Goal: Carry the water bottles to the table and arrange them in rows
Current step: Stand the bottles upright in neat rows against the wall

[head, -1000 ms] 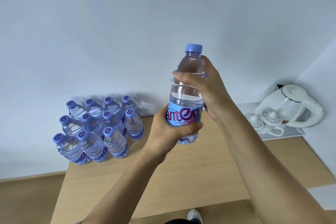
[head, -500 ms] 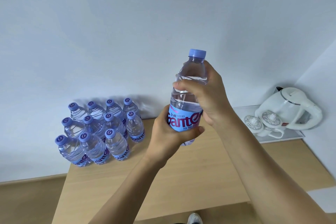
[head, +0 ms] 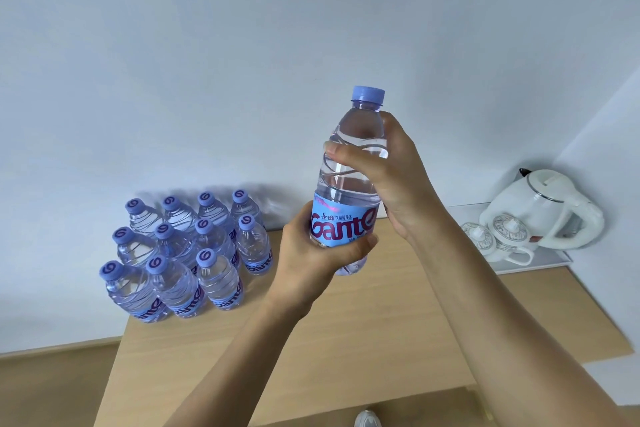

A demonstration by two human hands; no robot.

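Already eleven bottles stand in rows at the table's far-left corner; your left hand wraps the raised Ganten water bottle's label, right hand grips its shoulder, its placing left.

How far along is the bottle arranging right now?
Done: eleven capped bottles stand in rows at the table's back left corner. In hand: one more bottle, upright above the table, left hand round its label and base, right hand round its shoulder. Left: setting it down; other bottles aren't in view.
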